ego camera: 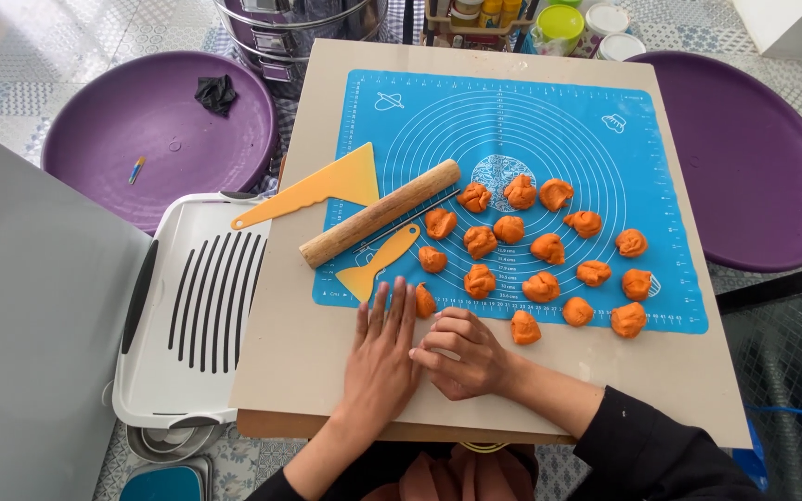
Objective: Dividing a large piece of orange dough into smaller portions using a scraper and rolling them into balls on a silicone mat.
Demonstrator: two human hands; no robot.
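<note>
Resting flat on the beige board (308, 353), the left hand (381, 357) lies palm down with its fingers stretched out and open, fingertips reaching the near edge of the blue silicone mat (531, 111). And there it is, a small orange dough piece (425, 301) touching those fingertips on their right side, right at the mat's near edge. The right hand (461, 353) sits just beside, fingers curled loosely inward, knuckles up; whether it hides anything beneath I cannot tell, but nothing shows in its grip.

Across the mat, plenty of company: a spread of orange dough lumps (536, 246) in rough rows, each apart from its neighbours. A wooden rolling pin (381, 213) lies slantwise over the mat's left edge, a yellow scraper (313, 190) above it, a smaller yellow spatula (378, 264) just below.

That dough piece looks soft and light, with creased, pinched surfaces, so it should squash readily under a palm and may cling a little to skin. My read: it wants a gentle hold, cupped around its sides with the fingertips, not squeezed from above. The mat under it looks smooth, so the piece could slide under a push.

Purple trays (141, 121) flank the board, and a white slotted tray (192, 306) sits at its left.
</note>
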